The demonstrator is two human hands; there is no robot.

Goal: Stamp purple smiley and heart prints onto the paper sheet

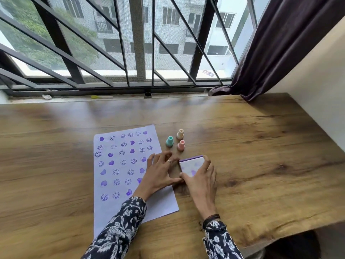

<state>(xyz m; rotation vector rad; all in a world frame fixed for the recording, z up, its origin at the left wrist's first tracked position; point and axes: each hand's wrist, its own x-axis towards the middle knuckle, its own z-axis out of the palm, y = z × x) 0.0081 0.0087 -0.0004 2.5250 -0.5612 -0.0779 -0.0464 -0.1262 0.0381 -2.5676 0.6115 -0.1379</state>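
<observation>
Small square purple-rimmed ink pad (pixel 192 165): likely light, rigid; hold by side edges. Right hand (pixel 202 182) pinches it so. Left hand (pixel 158 174), fingers spread flat, pins thin, floppy white paper sheet (pixel 160 204).

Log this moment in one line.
left hand: touching ink pad | right hand: gripping ink pad | teal stamper, cream stamper, pink stamper: upright, unheld | paper sheet: mostly stamped

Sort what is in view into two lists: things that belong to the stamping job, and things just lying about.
Job in hand:
paper sheet with purple prints; ink pad, gripped by the right hand; teal stamp, cream stamp and pink stamp, standing beside the sheet.

Lying about:
yellow-tipped stick and crumpled white scrap on the window sill; dark curtain.
</observation>
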